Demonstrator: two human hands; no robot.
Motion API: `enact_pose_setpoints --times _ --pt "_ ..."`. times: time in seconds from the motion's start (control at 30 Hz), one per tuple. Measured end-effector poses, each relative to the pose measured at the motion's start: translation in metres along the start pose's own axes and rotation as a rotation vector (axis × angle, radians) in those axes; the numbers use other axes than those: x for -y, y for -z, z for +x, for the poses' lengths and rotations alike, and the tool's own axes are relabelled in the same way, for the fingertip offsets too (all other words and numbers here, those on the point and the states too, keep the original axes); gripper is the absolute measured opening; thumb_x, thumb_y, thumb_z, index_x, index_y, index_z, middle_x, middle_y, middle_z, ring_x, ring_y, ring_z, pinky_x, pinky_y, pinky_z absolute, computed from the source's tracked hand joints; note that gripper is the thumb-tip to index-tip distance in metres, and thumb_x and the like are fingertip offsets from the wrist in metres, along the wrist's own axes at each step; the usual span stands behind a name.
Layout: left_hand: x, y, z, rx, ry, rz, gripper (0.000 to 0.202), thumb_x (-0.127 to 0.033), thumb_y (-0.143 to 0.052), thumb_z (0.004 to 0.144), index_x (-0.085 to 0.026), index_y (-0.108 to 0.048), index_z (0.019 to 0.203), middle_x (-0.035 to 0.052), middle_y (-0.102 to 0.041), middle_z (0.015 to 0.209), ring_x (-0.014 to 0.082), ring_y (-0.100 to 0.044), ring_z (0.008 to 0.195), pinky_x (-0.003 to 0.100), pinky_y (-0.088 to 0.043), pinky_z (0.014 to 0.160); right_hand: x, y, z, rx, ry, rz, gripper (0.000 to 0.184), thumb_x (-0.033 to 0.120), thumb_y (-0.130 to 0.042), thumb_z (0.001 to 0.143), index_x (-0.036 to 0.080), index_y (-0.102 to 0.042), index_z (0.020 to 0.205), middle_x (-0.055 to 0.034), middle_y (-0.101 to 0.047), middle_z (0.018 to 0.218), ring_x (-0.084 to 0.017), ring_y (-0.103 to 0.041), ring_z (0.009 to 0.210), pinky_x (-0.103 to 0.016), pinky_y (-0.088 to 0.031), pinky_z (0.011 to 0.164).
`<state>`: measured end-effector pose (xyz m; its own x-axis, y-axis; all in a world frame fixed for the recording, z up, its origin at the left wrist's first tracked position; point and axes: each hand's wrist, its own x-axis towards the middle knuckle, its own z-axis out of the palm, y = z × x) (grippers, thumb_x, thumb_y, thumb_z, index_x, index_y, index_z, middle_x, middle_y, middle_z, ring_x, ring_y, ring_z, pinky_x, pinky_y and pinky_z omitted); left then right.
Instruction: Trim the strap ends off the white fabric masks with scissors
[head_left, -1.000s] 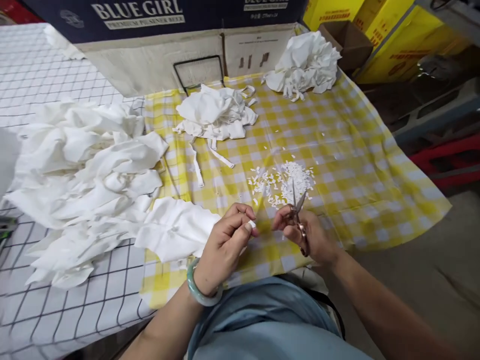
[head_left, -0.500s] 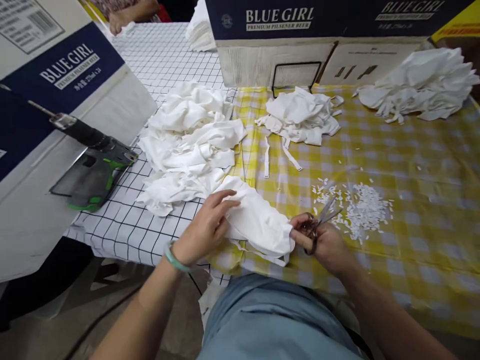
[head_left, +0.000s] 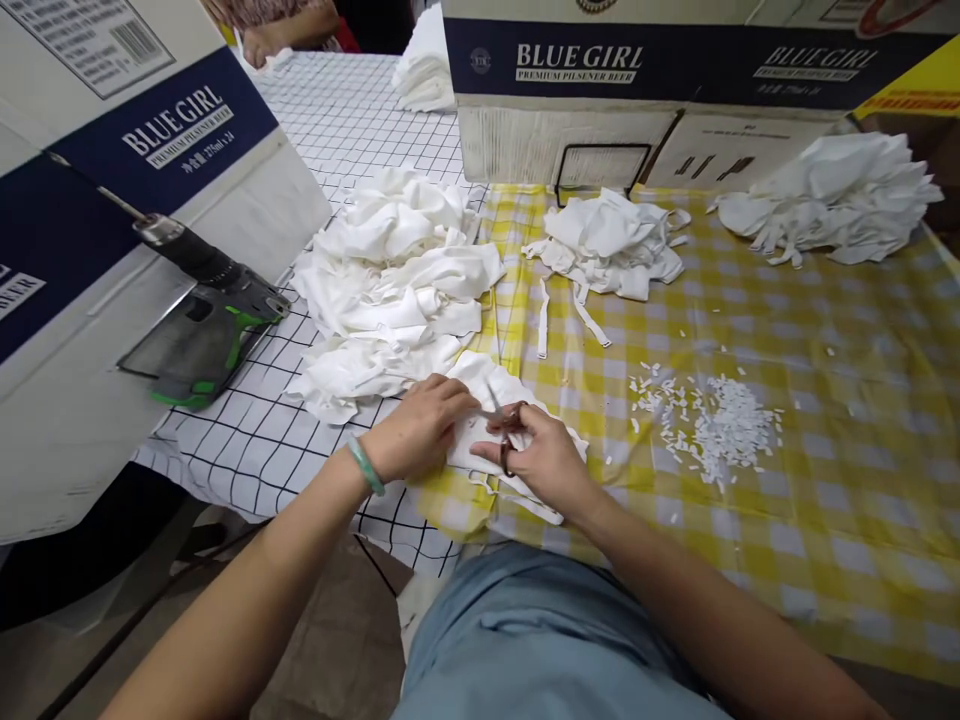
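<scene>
My left hand, with a green bangle on its wrist, lies curled on a white cloth piece near the table's front edge and grips its left side. My right hand holds small scissors with fingers through the handles, resting on the same cloth. The blades point left toward my left hand. A big heap of white cloth lies just behind my left hand. Several small white snippings lie scattered to the right on the yellow checked tablecloth.
A cordless drill lies at the left on the black-grid cloth. Blue Girl cartons stand at the back and at the left. Two more white cloth piles sit at the back. Another person's arm shows far behind.
My right hand with the scissors moved left from beside the snippings onto the white cloth. My left hand closed on the cloth. A second ago both hands were held up in front of the snippings.
</scene>
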<state>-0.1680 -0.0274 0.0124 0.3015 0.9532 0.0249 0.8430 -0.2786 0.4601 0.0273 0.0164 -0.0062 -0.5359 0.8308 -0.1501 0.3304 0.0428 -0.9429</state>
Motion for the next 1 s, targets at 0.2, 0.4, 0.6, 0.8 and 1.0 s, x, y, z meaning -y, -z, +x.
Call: enact_pose_setpoints --times 0.2,0.4,0.6,0.8,1.0 --pt "-0.008 0.006 0.004 -0.208 0.022 -0.206 0.013 -0.016 -0.047 0.093 -0.016 -0.059 0.089 0.0090 -0.061 0.092 0.0194 -0.056 0.088 0.034 -0.047 0.080 -0.008 0.005 0.000 0.048 -0.070 0.080 0.042 0.039 -0.082 0.064 0.018 -0.066 0.096 -0.0058 -0.068 0.097 -0.020 -0.062 0.089 -0.034 -0.048 0.084" --pt "-0.037 0.043 -0.021 -0.423 0.223 -0.537 0.007 -0.014 -0.056 0.088 -0.018 -0.054 0.083 0.0055 -0.060 0.089 0.0154 -0.058 0.082 0.027 -0.047 0.069 0.003 0.018 0.012 0.084 -0.117 0.398 0.030 0.041 -0.079 0.065 0.018 -0.064 0.079 0.0001 -0.062 0.075 -0.013 -0.055 0.066 -0.026 -0.044 0.063" --pt "-0.050 0.031 -0.023 0.158 0.332 -1.482 0.022 -0.028 -0.066 0.083 -0.019 -0.055 0.100 0.0113 -0.064 0.109 0.0205 -0.066 0.090 0.035 -0.052 0.080 0.022 0.065 0.028 0.418 -0.014 0.538 0.027 0.039 -0.079 0.068 0.020 -0.061 0.077 -0.0027 -0.065 0.082 -0.019 -0.060 0.082 -0.028 -0.047 0.068" --pt "-0.061 0.022 -0.010 -0.026 0.483 -1.384 0.022 -0.038 -0.060 0.088 -0.016 -0.065 0.093 0.0031 -0.058 0.072 0.0111 -0.051 0.059 0.025 -0.043 0.056 0.032 0.081 0.039 0.528 0.044 0.377 0.023 0.032 -0.076 0.069 0.017 -0.065 0.082 -0.0005 -0.060 0.077 -0.012 -0.053 0.067 -0.023 -0.040 0.059" --pt "-0.071 0.019 -0.031 -0.380 0.372 -0.732 0.012 -0.029 -0.063 0.087 -0.018 -0.065 0.093 0.0045 -0.063 0.081 0.0135 -0.054 0.070 0.026 -0.043 0.063 0.022 0.082 0.048 0.349 0.018 0.407 0.018 0.025 -0.075 0.068 0.017 -0.066 0.081 0.0022 -0.058 0.073 -0.008 -0.046 0.059 -0.021 -0.034 0.053"
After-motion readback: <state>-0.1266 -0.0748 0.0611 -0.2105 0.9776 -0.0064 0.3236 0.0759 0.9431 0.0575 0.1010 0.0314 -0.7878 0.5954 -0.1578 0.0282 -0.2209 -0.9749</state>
